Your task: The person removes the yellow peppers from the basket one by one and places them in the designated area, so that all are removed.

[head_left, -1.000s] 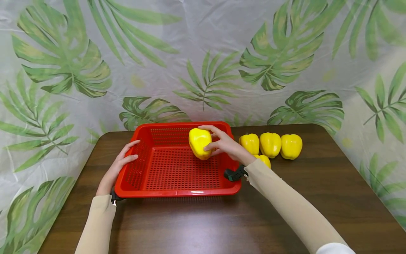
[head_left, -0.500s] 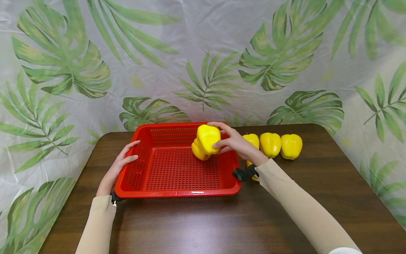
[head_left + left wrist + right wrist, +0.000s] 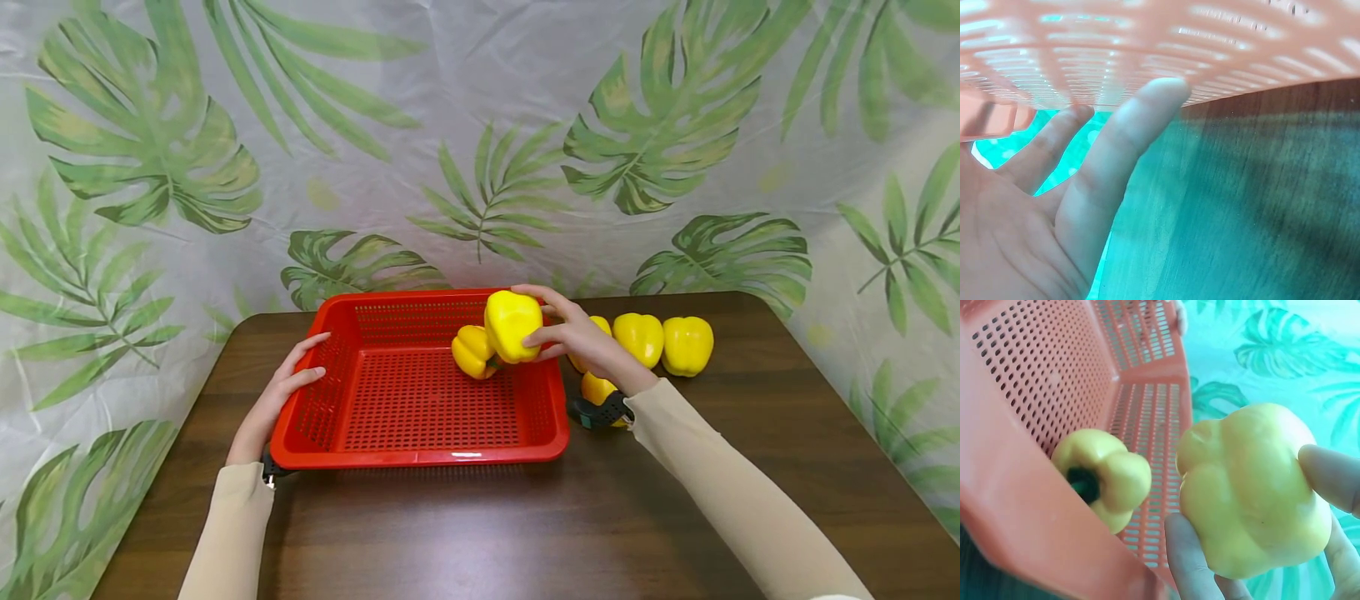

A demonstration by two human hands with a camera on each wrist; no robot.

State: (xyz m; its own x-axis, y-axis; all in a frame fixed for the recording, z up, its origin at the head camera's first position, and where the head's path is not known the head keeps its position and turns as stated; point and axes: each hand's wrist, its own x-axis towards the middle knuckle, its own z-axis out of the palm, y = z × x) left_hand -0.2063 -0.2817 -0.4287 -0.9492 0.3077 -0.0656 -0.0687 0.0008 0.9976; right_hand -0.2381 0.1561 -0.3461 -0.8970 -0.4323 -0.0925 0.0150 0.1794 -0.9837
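My right hand (image 3: 570,332) holds a yellow bell pepper (image 3: 513,327) in its fingertips above the right part of a red plastic basket (image 3: 435,457). In the right wrist view the held bell pepper (image 3: 1254,494) shows its lobed bottom, with thumb and fingers on opposite sides. Lower down, a second yellow bell pepper (image 3: 471,352) lies on its side in the basket near the back right; its green stem shows in the right wrist view. At the basket's left side, my left hand (image 3: 276,396) holds the rim. The left wrist view has its fingers against the slotted wall (image 3: 1222,44).
Several more yellow bell peppers stand on the brown table (image 3: 420,533) right of the basket: a back row with the middle pepper (image 3: 638,340) and the right one (image 3: 687,346), plus a nearer one (image 3: 598,387) partly behind my wrist. Leaf-patterned cloth (image 3: 487,167) hangs behind.
My right hand has moved right with the bell pepper in it. The bell pepper lying in the basket, hidden behind it earlier, now shows. My left hand stays at the rim.
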